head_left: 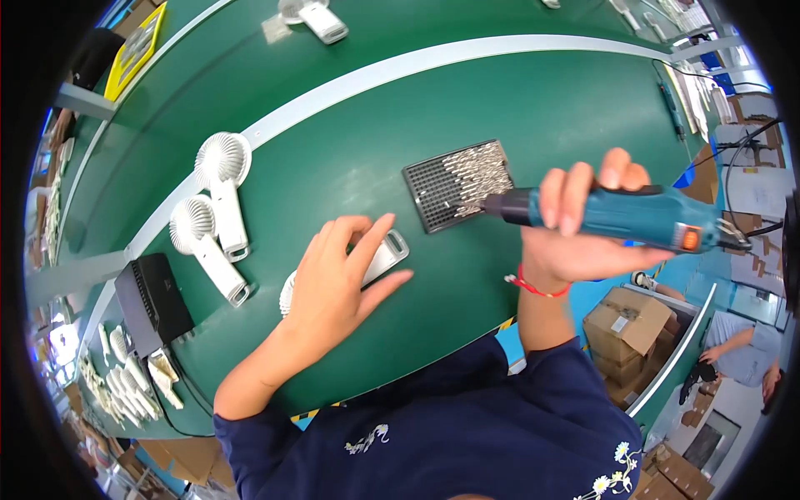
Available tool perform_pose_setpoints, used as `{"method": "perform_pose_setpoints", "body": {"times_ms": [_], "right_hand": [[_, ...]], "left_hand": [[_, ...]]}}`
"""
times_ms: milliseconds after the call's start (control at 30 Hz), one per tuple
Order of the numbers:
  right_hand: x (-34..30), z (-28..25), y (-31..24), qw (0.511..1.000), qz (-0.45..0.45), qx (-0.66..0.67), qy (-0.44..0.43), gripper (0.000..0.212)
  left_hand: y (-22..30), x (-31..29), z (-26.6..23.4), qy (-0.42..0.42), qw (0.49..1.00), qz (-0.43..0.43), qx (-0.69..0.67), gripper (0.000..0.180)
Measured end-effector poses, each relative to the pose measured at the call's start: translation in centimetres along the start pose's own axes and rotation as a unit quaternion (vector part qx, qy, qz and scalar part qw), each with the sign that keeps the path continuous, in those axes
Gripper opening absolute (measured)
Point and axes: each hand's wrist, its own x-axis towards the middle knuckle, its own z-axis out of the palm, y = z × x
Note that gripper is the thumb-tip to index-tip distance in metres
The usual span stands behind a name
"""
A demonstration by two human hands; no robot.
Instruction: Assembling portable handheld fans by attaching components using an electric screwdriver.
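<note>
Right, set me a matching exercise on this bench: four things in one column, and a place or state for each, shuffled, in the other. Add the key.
Things
1. Electric screwdriver
2. Gridded tray
3. Handheld fan nearest the tray
4. Slotted box

Places and states
A. Partly hidden by the left hand
B. Black, toward the left end of the green bench
C. Partly filled with small silvery pieces
D. Gripped in the right hand

Pairs: 1-D, 2-C, 3-A, 4-B
</note>
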Motion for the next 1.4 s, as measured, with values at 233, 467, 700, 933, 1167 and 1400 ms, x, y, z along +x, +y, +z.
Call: {"method": "perform_pose_setpoints", "body": {"times_ms": [233, 467, 700, 933, 1167, 1400], "right_hand": [[-0.4, 3.9, 0.6, 0.991, 0.108, 0.049, -0.059, 0.072], [-1.8, 4.3, 1.2, 0.991, 0.112, 0.058, -0.042, 0.075], [-2.0, 5.0, 1.7, 0.988, 0.124, 0.073, -0.061, 0.077], [-1.6, 5.6, 2.4, 0.974, 0.157, 0.058, -0.153, 0.077], [-1.1, 5.3, 2.2, 0.982, 0.128, 0.084, -0.115, 0.079], [-1.1, 5.1, 2.4, 0.976, 0.157, 0.099, -0.116, 0.079]], "left_hand": [[0.2, 1.1, 0.2, 0.175, 0.971, 0.161, -0.027, 0.034], [-0.6, -0.3, 0.9, 0.142, 0.976, 0.131, -0.098, 0.022], [-0.7, -1.1, 1.1, 0.104, 0.957, 0.034, -0.269, 0.013], [-1.5, -0.7, 1.4, 0.063, 0.941, -0.006, -0.334, 0.014], [-2.2, -0.7, 0.8, 0.086, 0.940, 0.001, -0.331, 0.013], [-2.2, -1.1, 1.0, 0.054, 0.937, -0.006, -0.346, 0.011]]}}
